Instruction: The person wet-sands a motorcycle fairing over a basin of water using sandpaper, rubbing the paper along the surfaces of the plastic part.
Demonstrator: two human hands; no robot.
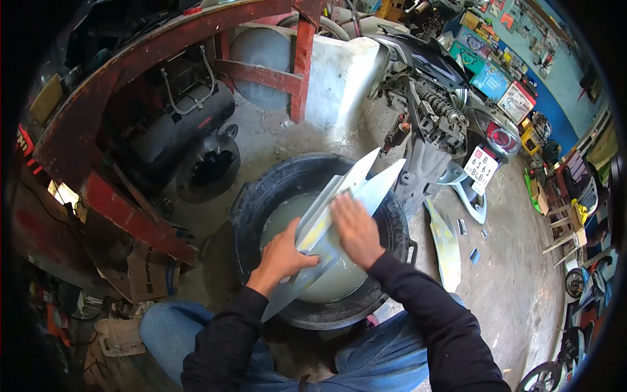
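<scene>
A long, pale motorbike body panel [372,183] with yellowish patches is held at a slant over a black round tub [245,232] of cloudy water. My left hand [282,260] grips its left edge near the lower part, thumb across the face. My right hand [356,232] lies on the panel's face with fingers fairly flat, slightly blurred; anything beneath them is hidden.
A second patchy panel [443,245] and small dark pieces [475,257] lie right on the floor. A partly stripped motorcycle [424,124] stands behind them. A red wooden frame [300,78] and black compressor [179,134] are at the upper left; shelved goods line the right wall.
</scene>
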